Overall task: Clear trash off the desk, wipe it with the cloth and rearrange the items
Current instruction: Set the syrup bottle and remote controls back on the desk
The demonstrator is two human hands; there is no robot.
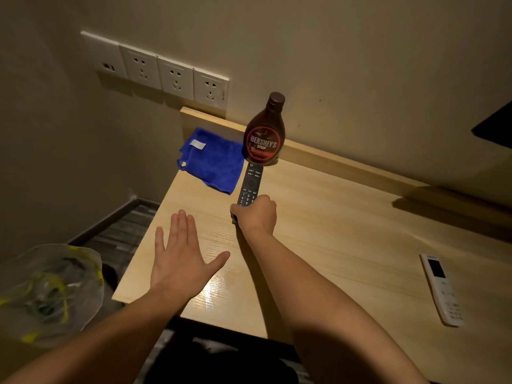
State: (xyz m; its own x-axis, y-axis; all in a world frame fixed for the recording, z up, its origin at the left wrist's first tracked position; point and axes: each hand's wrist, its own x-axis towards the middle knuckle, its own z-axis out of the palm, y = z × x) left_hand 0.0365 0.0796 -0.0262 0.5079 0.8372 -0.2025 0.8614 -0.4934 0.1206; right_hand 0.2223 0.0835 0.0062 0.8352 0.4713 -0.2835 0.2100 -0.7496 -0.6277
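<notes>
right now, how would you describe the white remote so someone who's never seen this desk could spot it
Start at the wooden desk and go to its near right side, far from the syrup bottle and blue cloth at the back left. The white remote lies flat there, alone and untouched. It is pale with a small dark screen, unlike the black remote in the right hand.

Your right hand point(256, 214) grips the near end of the black remote point(250, 185), pointing it at the syrup bottle point(264, 134) by the desk's point(332, 217) back edge. Your left hand point(181, 253) hovers flat, fingers spread, near the left edge. The blue cloth point(212, 159) lies in the back left corner.
</notes>
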